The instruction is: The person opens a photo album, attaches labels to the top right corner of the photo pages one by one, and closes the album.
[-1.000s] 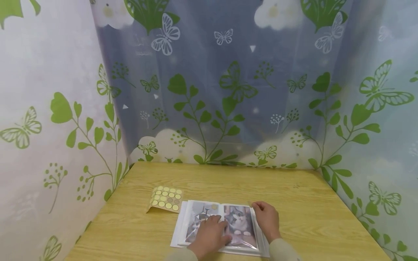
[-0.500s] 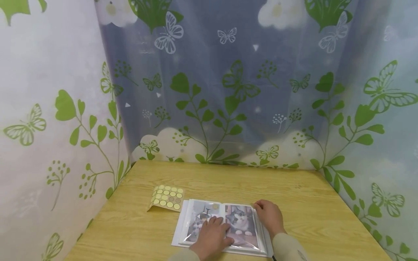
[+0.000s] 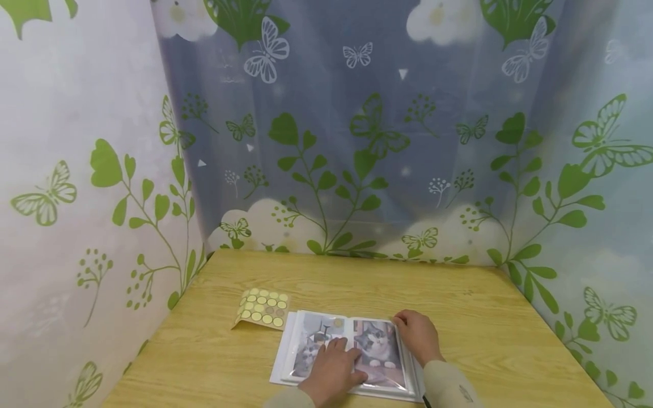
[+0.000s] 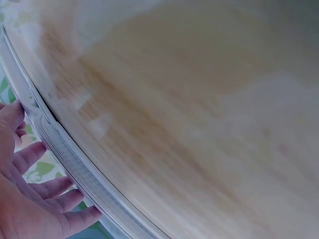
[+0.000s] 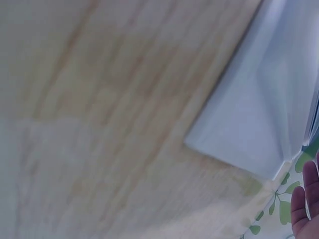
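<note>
An open photo album (image 3: 380,340) with clear sleeves lies on the wooden table (image 3: 357,283) near its front edge, showing cat photos. My left hand (image 3: 338,347) lies flat on the pages near the middle fold, fingers spread. In the left wrist view the left hand (image 4: 35,194) sits beside the stacked page edges of the album (image 4: 75,167). My right hand (image 3: 408,326) rests on the upper right corner of the right page, fingers relaxed. The right wrist view shows the album's white cover (image 5: 254,109) and the right hand's fingertips (image 5: 305,201) beside it.
A sheet of round yellow stickers (image 3: 262,306) lies on the table just left of the album's top corner. Curtains printed with green leaves and butterflies (image 3: 326,141) close in the table at the back and on both sides.
</note>
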Motion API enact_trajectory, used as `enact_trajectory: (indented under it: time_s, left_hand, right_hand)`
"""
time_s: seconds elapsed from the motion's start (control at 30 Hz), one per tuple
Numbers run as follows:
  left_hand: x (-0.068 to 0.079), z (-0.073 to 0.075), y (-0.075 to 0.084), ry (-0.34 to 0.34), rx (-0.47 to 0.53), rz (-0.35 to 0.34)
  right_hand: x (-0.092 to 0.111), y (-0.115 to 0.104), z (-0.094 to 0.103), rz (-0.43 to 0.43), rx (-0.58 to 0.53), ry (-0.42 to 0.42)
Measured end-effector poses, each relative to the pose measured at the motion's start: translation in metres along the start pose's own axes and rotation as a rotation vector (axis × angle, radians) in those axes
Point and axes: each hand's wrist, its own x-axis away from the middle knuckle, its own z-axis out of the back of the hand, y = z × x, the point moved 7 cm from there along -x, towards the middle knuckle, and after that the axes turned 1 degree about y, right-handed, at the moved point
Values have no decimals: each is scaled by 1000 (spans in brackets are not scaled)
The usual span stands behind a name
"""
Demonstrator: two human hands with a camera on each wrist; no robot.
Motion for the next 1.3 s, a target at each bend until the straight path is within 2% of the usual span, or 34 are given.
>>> enact_trajectory:
  time_s: [0.3, 0.53, 0.7, 0.93, 1.3]
  left_hand:
    - [0, 2, 0, 6, -21, -3]
    - [-2, -1, -1, -15, -22, 10]
    - [-2, -1, -1, -10, -21, 10]
    - [-2, 0, -1, 0, -40, 6]
    - [-2, -1, -1, -15, -24, 16]
  right_hand:
    - [0, -7, -1, 30, 23, -16]
    - [1, -7, -11, 40, 83, -70]
    - [2, -14, -17, 107, 162, -84]
    - [11, -26, -20, 286, 299, -31]
    - [26, -31, -25, 348, 458, -55]
